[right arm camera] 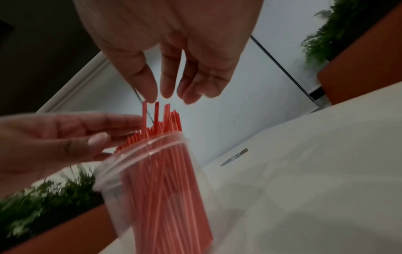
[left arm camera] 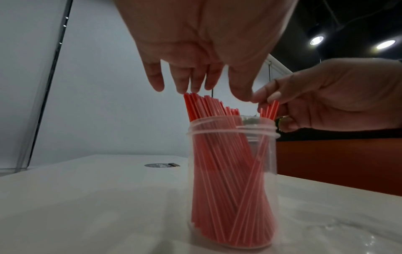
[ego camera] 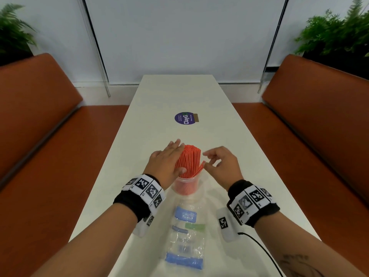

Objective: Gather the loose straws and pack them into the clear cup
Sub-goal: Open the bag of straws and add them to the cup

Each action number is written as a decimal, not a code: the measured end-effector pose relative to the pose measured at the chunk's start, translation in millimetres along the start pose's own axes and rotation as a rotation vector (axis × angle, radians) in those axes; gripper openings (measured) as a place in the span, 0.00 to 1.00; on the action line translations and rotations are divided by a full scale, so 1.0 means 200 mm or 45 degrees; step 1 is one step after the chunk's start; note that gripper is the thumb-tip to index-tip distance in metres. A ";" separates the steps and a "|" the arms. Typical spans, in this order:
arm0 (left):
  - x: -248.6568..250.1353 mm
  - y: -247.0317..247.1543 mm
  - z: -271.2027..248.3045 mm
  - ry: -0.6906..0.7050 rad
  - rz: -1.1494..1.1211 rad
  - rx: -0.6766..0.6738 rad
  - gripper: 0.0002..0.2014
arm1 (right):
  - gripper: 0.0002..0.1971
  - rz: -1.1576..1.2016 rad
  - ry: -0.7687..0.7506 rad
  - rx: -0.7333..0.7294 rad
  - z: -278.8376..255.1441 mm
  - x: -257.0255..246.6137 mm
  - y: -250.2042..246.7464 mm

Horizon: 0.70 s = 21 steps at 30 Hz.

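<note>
A clear cup (ego camera: 186, 186) stands on the white table (ego camera: 229, 124), packed with red straws (ego camera: 189, 158) that fan out above its rim. My left hand (ego camera: 168, 158) lies with straight fingers against the bundle's left side; in the left wrist view its fingertips (left arm camera: 187, 87) touch the straw tops (left arm camera: 208, 110). My right hand (ego camera: 216, 160) hovers at the right, fingers relaxed. Its fingertips (right arm camera: 167, 91) sit just over a few straws (right arm camera: 156, 111) that lean apart from the rest. The cup (right arm camera: 152, 189) looks tilted in the right wrist view. Neither hand grips anything.
A crumpled clear plastic bag (ego camera: 187, 236) with blue and green labels lies on the table just in front of the cup. A round purple sticker (ego camera: 184, 118) is farther back. Orange benches (ego camera: 50, 136) flank the narrow table. A black cable (ego camera: 259, 244) runs from my right wrist.
</note>
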State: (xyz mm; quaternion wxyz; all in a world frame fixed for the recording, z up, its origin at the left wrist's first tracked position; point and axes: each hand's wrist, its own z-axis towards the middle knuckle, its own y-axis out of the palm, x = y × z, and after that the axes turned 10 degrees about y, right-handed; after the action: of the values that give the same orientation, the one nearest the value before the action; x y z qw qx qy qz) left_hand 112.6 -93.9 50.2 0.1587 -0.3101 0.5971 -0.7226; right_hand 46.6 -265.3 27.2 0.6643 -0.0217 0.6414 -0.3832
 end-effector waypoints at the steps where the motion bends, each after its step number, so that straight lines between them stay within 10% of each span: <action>1: 0.00 0.00 0.01 0.003 0.022 -0.029 0.35 | 0.11 0.017 0.017 -0.061 -0.01 0.01 0.01; 12: 0.00 0.02 0.00 0.011 0.033 -0.078 0.34 | 0.25 -0.021 -0.046 -0.400 -0.06 -0.01 0.03; 21: -0.01 0.01 0.01 0.041 0.059 -0.084 0.35 | 0.05 -0.393 -0.143 -0.495 0.11 -0.25 -0.02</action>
State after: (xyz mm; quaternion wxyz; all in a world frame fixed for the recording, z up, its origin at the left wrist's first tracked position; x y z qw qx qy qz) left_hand 115.1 -95.6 47.7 0.1553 -0.2895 0.6302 -0.7035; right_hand 70.4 -251.6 74.1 0.6159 -0.2678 0.6542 -0.3478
